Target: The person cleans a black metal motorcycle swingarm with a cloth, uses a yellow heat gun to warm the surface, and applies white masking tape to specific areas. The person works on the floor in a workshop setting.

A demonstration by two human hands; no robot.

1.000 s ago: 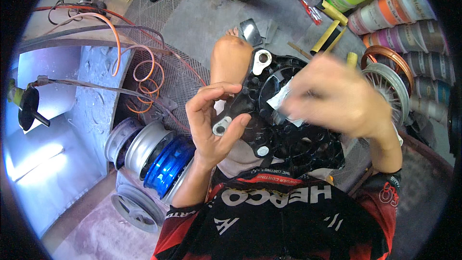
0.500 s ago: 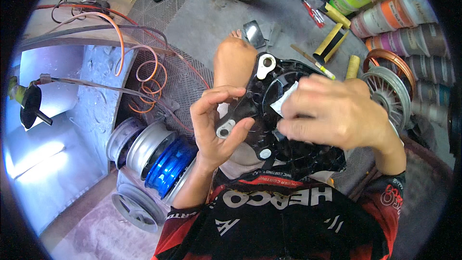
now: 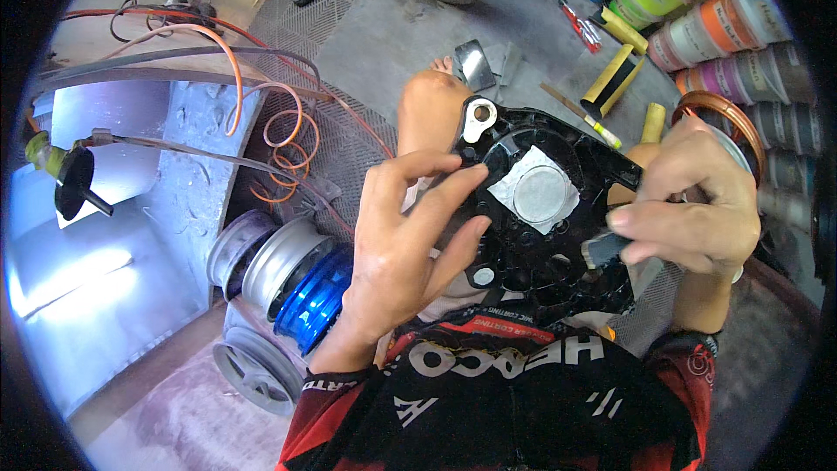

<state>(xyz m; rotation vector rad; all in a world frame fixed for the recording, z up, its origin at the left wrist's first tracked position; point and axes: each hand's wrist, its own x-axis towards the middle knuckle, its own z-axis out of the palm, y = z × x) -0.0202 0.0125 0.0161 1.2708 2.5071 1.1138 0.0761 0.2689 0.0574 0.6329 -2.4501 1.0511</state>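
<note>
Shifted since half a second ago: left hand (image 3: 410, 235) a bit further in over the black cast part (image 3: 527, 266), right hand (image 3: 697, 209) swung out from the middle to roughly 3 o'clock, white patch (image 3: 540, 192) uncovered now. Taking that patch as clock centre and going left to right: left hand around 8, fingers spread, thumb well apart, nothing visibly pinched. Can't tell if the tips touch the black part or just hang over its left side. Next up, silver lug (image 3: 476, 125) at nearly 11. Then the patch itself, lying on the black part, squarish and turned like a diamond, round outline inside, so no real long axis to go by. For the black part, best guess on long axis: 11 to 5. Small dark block (image 3: 603, 250) between 4 and 5, pinched by the right thumb and fingers. Closest to the patch: left fingertips, just beside its 9 o'clock corner.
</note>
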